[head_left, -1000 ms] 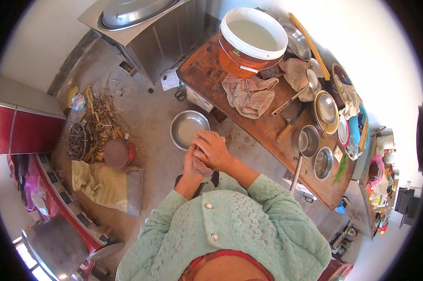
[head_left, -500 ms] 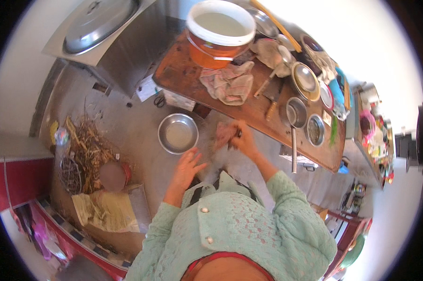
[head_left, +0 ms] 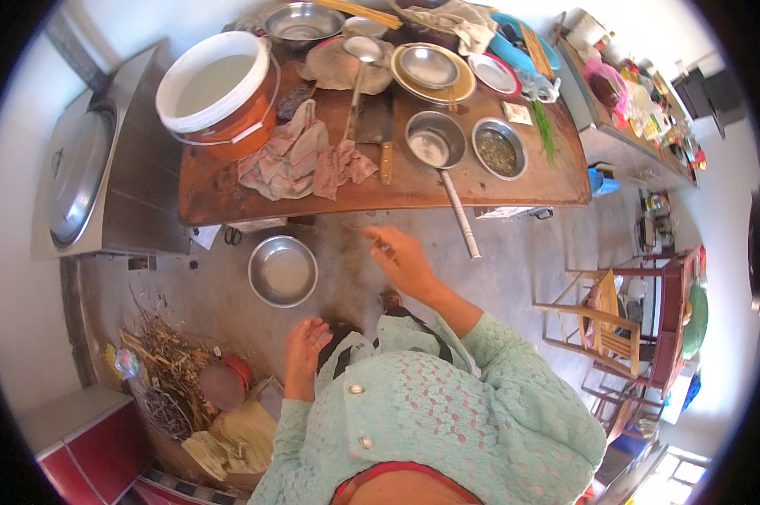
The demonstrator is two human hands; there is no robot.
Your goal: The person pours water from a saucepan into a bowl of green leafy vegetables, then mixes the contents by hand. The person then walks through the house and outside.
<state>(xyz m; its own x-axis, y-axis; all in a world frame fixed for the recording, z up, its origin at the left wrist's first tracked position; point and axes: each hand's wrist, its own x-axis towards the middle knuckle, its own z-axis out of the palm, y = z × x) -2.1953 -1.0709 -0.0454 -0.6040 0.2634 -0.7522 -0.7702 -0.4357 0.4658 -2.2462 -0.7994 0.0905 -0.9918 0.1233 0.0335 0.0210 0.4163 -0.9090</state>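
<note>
My right hand [head_left: 403, 263] is held out just before the front edge of the wooden table [head_left: 296, 206], its fingers apart and nothing in them. Low in front of my body, my left hand [head_left: 307, 347] is also open and holds nothing. A crumpled pinkish cloth [head_left: 343, 168] lies on the table beside a larger striped cloth [head_left: 287, 156]. To its right is a cleaver [head_left: 386, 162] with a wooden handle. A metal basin [head_left: 283, 269] stands on the floor, between the table and my left hand.
An orange bucket [head_left: 237, 139] with a white rim holds liquid at the table's left. The handle of a saucepan [head_left: 434, 139] juts past the front edge, beside a bowl [head_left: 498, 148]. Firewood [head_left: 165, 358] lies at left; a wooden chair [head_left: 599, 324] stands at right.
The pinkish cloth has gone from my right hand onto the table. My view has turned toward the right, and my left hand has come down closer to my body.
</note>
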